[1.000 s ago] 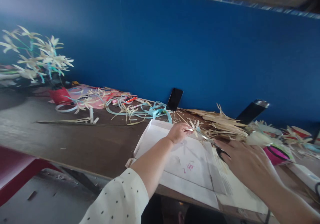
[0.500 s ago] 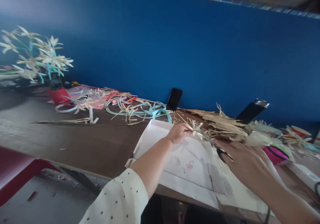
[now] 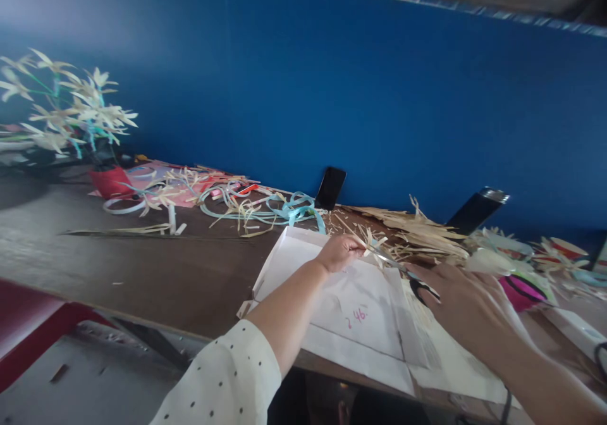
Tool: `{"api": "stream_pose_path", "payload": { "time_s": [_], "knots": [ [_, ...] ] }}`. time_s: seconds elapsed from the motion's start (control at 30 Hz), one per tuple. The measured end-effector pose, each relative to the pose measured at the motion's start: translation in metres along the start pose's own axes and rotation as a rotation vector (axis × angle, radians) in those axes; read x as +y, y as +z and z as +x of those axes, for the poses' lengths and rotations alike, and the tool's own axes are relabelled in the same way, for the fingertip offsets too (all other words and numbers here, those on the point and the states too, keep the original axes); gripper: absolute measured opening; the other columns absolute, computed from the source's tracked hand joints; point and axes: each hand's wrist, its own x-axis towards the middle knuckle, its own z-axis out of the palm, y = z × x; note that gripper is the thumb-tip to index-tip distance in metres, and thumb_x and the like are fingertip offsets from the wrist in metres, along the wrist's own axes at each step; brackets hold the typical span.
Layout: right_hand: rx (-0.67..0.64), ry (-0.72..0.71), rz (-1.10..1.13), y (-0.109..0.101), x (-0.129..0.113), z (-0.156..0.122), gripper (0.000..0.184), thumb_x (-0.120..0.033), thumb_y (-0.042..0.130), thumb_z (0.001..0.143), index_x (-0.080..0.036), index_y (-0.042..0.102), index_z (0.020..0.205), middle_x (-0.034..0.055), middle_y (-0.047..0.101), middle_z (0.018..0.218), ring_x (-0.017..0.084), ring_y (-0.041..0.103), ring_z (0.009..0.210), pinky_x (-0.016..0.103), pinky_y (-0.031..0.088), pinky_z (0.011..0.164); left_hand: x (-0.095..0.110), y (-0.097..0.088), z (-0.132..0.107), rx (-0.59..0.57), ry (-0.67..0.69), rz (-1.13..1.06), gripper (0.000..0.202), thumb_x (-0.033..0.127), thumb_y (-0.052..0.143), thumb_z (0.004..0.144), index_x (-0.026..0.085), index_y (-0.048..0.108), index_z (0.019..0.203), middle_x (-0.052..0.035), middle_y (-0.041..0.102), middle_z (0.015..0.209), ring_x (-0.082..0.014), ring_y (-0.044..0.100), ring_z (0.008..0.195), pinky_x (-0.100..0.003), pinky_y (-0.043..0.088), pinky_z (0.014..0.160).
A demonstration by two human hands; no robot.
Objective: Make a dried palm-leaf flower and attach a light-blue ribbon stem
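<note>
My left hand (image 3: 342, 252) is closed in a pinch on a small pale flower (image 3: 375, 245) made of dried leaf strips, just above the far edge of an opened white cardboard box (image 3: 341, 311). My right hand (image 3: 455, 292) has its fingers wrapped round the black handles of a pair of scissors (image 3: 422, 289). Their metal blades point left and reach the flower's petals beside my left fingertips. How far the blades are parted I cannot tell. Pink handwriting shows on the box.
Dried leaf strips (image 3: 403, 222) lie heaped behind my hands, near a black phone (image 3: 331, 188) and a dark bottle (image 3: 478, 210). Light blue ribbon (image 3: 289, 210) coils left of them. A red pot (image 3: 111, 182) with pale flowers (image 3: 95, 109) stands far left. A pink item (image 3: 521, 292) lies right.
Both hands stay nearly in place. The flower has turned slightly against the scissor blades, and its petals look flatter than before.
</note>
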Motion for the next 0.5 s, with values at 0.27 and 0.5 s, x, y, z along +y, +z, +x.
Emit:
{"api": "stream_pose_path", "payload": {
  "time_s": [0.27,0.5],
  "knots": [
    [-0.04,-0.016,0.02,0.007,0.003,-0.001,0.037,-0.028,0.045,0.083,-0.035,0.059,0.116,0.0025,0.065,0.088,0.02,0.058,0.075,0.036,0.034,0.069,-0.002,0.002,0.0,-0.024,-0.054,-0.04,0.014,0.019,0.06,0.074,0.013,0.07,0.082,-0.0037,0.068,0.09,-0.012,0.061,0.083,-0.018,0.044,0.075],
    [-0.05,-0.016,0.027,0.008,0.003,-0.004,0.036,-0.027,0.044,0.083,-0.034,0.061,0.114,0.0013,0.065,0.086,0.02,0.059,0.074,0.036,0.034,0.067,0.007,-0.001,-0.002,-0.057,-0.1,-0.082,0.014,0.021,0.06,0.074,0.013,0.07,0.079,-0.0032,0.067,0.087,-0.0116,0.06,0.079,-0.017,0.044,0.07]
  ]
}}
